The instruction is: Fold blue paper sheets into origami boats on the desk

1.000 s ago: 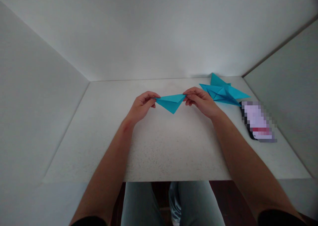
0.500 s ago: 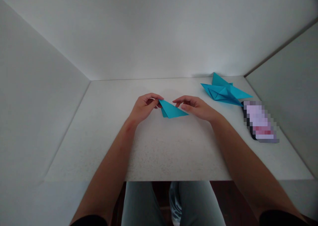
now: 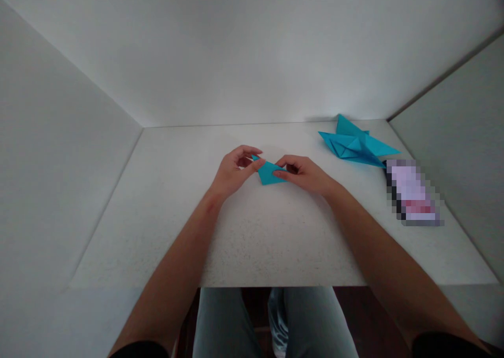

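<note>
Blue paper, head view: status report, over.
Left hand pinching folded blue paper at its left tip. Right hand with fingers on its right end. Nothing in the way. Larger blue origami figure and pixelated object off to the right.

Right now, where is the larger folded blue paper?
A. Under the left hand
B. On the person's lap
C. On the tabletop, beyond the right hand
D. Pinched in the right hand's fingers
C: the larger folded blue paper lies on the white tabletop beyond the right hand, apart from the small folded blue paper held between the hands.
</note>
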`<action>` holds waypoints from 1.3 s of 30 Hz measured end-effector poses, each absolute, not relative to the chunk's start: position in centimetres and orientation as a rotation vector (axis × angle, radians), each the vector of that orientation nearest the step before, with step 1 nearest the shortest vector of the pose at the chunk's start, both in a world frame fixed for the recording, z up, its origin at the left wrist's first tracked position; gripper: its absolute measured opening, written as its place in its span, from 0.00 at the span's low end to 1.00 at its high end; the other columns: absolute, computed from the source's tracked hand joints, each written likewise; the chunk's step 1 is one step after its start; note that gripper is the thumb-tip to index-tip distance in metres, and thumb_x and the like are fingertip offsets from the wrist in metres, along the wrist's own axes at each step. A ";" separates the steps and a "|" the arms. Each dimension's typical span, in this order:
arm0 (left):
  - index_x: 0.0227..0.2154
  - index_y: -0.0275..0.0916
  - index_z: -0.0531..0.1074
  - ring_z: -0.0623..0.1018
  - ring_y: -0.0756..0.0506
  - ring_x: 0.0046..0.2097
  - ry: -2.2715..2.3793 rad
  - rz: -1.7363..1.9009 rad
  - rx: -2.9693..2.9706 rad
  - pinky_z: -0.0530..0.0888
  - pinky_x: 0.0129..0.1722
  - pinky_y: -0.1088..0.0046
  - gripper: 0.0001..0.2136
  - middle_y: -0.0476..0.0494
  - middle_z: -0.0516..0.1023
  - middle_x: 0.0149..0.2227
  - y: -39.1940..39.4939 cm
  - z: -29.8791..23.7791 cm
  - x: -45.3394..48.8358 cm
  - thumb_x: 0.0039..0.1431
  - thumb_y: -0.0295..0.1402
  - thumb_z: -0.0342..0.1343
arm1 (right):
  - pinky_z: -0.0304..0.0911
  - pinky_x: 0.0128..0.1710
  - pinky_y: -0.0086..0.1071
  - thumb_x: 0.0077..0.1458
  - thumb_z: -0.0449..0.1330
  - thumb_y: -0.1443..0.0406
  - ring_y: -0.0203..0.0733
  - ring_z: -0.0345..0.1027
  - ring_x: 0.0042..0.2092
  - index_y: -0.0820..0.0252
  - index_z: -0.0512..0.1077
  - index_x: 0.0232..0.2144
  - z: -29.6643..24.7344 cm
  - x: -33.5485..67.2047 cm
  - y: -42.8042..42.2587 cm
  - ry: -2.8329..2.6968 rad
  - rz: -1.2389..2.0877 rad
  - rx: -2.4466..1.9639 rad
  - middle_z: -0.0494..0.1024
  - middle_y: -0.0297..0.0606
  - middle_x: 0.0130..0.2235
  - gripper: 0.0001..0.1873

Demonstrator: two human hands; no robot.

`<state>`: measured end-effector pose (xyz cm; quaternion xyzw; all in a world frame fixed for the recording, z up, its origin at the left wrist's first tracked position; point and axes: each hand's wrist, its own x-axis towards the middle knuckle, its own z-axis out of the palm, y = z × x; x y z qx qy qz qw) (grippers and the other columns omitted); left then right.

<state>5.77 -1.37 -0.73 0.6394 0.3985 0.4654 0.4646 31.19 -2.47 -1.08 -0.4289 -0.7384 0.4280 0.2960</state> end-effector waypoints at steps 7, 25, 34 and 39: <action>0.35 0.41 0.86 0.79 0.48 0.33 1.030 1.125 1.661 0.73 0.33 0.73 0.16 0.44 0.85 0.32 -1.9 -0.5 6.1 0.57 0.49 0.73 | 0.59 0.32 0.33 0.67 0.64 0.47 0.37 0.65 0.31 0.56 0.83 0.39 -0.2 30.7 -2.9 -2.013 0.931 -1.024 0.78 0.36 0.33 0.20; 0.35 0.39 0.84 0.80 0.50 0.30 1.120 1.329 1.409 0.78 0.32 0.74 0.24 0.44 0.85 0.33 -0.5 -0.5 5.1 0.53 0.57 0.72 | 0.70 0.31 0.34 0.63 0.66 0.40 0.38 0.70 0.29 0.54 0.82 0.44 -0.8 32.3 -1.5 -1.633 0.853 -1.131 0.83 0.36 0.33 0.26; 0.48 0.40 0.83 0.86 0.47 0.34 1.072 0.934 1.520 0.81 0.34 0.72 0.23 0.39 0.86 0.47 -1.7 -0.5 5.6 0.57 0.50 0.72 | 0.71 0.28 0.31 0.58 0.72 0.41 0.36 0.70 0.27 0.53 0.81 0.43 -0.4 32.3 -1.6 -1.511 0.923 -1.094 0.77 0.32 0.29 0.25; 0.57 0.42 0.81 0.87 0.44 0.37 1.065 0.811 1.586 0.80 0.36 0.71 0.26 0.42 0.87 0.38 -2.0 -0.4 5.4 0.59 0.48 0.71 | 0.69 0.29 0.31 0.53 0.76 0.44 0.36 0.68 0.28 0.51 0.80 0.44 -0.7 32.1 -2.0 -1.585 0.948 -1.011 0.75 0.30 0.29 0.25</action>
